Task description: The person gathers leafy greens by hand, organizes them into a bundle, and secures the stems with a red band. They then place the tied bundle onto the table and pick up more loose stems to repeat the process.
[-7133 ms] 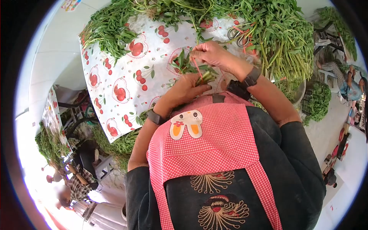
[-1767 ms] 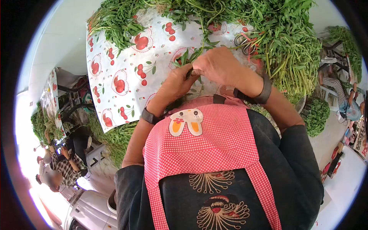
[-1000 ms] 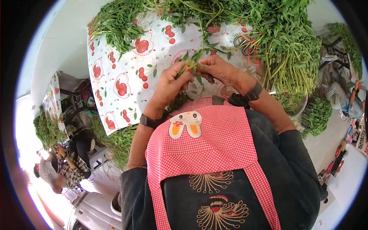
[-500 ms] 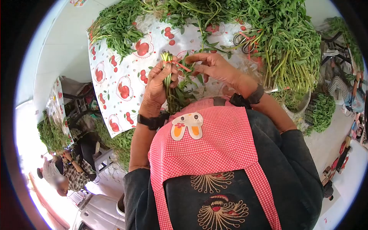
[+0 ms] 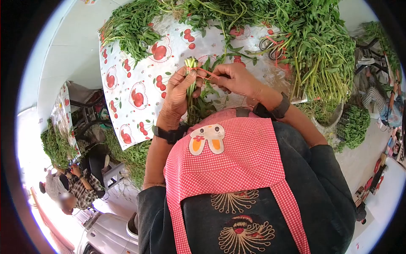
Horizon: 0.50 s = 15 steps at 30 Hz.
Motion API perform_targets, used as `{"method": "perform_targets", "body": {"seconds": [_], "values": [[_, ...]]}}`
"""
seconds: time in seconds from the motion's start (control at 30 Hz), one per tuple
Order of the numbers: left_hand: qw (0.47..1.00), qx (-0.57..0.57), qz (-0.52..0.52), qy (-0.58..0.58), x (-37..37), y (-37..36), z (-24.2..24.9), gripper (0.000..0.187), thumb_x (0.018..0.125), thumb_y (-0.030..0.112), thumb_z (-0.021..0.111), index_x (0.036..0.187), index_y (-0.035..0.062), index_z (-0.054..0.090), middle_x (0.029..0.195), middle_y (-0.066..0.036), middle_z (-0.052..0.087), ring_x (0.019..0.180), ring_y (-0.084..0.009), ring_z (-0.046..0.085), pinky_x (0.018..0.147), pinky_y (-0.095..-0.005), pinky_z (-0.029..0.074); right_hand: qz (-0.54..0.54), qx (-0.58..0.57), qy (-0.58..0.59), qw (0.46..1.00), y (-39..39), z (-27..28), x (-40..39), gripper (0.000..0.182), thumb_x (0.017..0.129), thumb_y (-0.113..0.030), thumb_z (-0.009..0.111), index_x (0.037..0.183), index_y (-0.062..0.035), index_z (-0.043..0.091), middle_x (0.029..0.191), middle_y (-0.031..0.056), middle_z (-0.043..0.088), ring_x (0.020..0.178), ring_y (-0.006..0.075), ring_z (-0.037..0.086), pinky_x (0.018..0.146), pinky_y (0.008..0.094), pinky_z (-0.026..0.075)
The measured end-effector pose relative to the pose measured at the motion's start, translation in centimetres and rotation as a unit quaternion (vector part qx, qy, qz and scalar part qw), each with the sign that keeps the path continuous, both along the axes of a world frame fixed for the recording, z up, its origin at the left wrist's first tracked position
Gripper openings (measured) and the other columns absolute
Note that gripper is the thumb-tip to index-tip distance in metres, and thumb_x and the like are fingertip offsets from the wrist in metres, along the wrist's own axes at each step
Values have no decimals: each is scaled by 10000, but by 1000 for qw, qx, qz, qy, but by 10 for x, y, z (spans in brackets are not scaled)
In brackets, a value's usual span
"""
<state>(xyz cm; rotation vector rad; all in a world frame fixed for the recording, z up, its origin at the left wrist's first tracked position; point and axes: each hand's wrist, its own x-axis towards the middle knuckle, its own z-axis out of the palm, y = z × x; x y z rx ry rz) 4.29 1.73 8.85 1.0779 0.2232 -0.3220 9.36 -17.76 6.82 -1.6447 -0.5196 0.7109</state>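
My left hand (image 5: 180, 86) is wrapped round a bunch of green leafy stems (image 5: 191, 63), cut ends up and leaves hanging toward my apron. A red tie (image 5: 204, 70) goes round the stems near their cut ends. Its free end runs to my right hand (image 5: 237, 79), which pinches it between thumb and fingers just right of the bunch. The tie looks stretched between the two hands. The lower leaves of the bunch are partly hidden by my left hand and the apron.
A cherry-patterned tablecloth (image 5: 146, 76) covers the table. Heaps of greens (image 5: 321, 46) lie along the back and right, with scissors (image 5: 267, 43) beside them. Another leafy pile (image 5: 131, 40) is at back left. A metal basin (image 5: 334, 114) stands at right. A co-worker (image 5: 82, 186) sits at lower left.
My right hand has closed on the tie's free end and pulled it out to the right; before, its fingers were loosely apart. The left hand with the bunch has shifted slightly right.
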Motion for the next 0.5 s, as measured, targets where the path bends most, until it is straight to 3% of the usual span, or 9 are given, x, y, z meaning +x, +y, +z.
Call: {"method": "perform_targets", "body": {"seconds": [0.1,0.33,0.4,0.43,0.5], "values": [[1000,-19,-10,-14,1,-2,-2,243,938,195,520,1107,24,557,921,-31,632,654,-59,491,513,-191,384,-26,8,7,1000,-7,2,-2,198,866,-205,622,822,-13,610,583,-4,548,505,62,497,464,241,392],[999,3,-38,-18,6,-4,-8,288,931,214,536,1139,17,552,818,-6,592,564,-52,444,476,-179,348,-53,11,27,998,-16,3,5,276,891,-293,594,868,-20,633,667,21,619,574,78,577,487,232,450],[999,26,-43,-13,6,-3,-10,262,932,214,536,1106,19,558,765,5,569,545,-49,434,474,-173,342,-126,66,149,979,-22,10,11,322,905,-325,571,874,-15,654,678,36,636,576,99,600,485,231,471],[999,25,-45,-11,5,-5,-10,262,932,214,536,1106,19,558,765,5,569,545,-49,434,474,-173,342,-128,65,150,978,-21,12,10,322,905,-325,571,874,-15,654,678,36,636,576,99,600,485,231,471],[997,58,-52,-15,6,-10,-9,229,931,224,540,1054,33,568,747,9,565,555,-50,442,474,-174,345,-32,-11,138,990,-14,16,8,339,910,-325,570,855,-5,668,653,36,626,537,107,580,463,230,463]]}}
